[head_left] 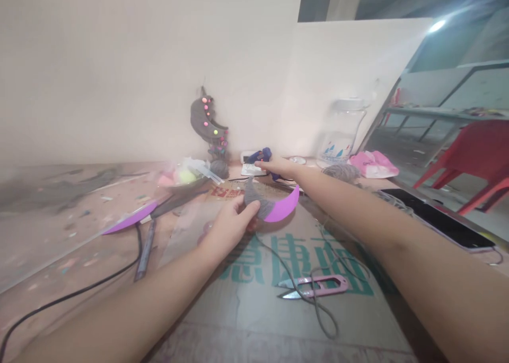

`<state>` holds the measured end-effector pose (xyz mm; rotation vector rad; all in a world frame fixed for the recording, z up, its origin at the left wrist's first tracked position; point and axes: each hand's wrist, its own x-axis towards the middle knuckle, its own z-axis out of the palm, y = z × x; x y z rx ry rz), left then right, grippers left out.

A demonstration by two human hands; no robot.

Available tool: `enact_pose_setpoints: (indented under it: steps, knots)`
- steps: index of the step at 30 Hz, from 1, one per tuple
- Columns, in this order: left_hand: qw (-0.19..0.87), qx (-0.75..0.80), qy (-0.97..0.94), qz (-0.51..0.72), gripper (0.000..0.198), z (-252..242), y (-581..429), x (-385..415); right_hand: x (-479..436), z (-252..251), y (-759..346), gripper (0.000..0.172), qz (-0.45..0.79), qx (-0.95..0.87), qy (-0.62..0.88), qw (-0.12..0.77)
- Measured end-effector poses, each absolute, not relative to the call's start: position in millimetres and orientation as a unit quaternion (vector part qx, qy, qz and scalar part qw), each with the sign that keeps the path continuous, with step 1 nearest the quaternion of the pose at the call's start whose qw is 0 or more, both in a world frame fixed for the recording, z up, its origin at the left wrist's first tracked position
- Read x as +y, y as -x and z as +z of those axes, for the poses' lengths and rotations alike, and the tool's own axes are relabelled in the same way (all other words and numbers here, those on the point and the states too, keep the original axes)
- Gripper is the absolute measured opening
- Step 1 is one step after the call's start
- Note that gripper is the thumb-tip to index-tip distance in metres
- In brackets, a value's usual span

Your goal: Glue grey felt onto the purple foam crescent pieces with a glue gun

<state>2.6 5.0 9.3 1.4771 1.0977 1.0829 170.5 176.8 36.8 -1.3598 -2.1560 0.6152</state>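
Above cardboard [274, 320] — ribbed yarn [251, 193] partly wraps the left hand's [228, 222] purple crescent [283, 207].

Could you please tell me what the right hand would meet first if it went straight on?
Most likely the dark blue tool, which the right hand seems to touch, though depth is unclear there.

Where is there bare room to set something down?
Free: the cardboard between the left forearm and pink snips; also a smaller patch right of the grey yarn loop, toward the cardboard's right edge. Crowded: the wall side, with bottle and pink bag, and the left, with black cable and pen.
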Motion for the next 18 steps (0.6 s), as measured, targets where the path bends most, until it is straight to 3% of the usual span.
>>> enact_pose_setpoints:
  steps: [18]
  knots:
    - [0.515, 0.451, -0.551, 0.477, 0.029, 11, -3, 4, 181, 30, -213, 0.042, 0.125, -0.753, 0.606, 0.222]
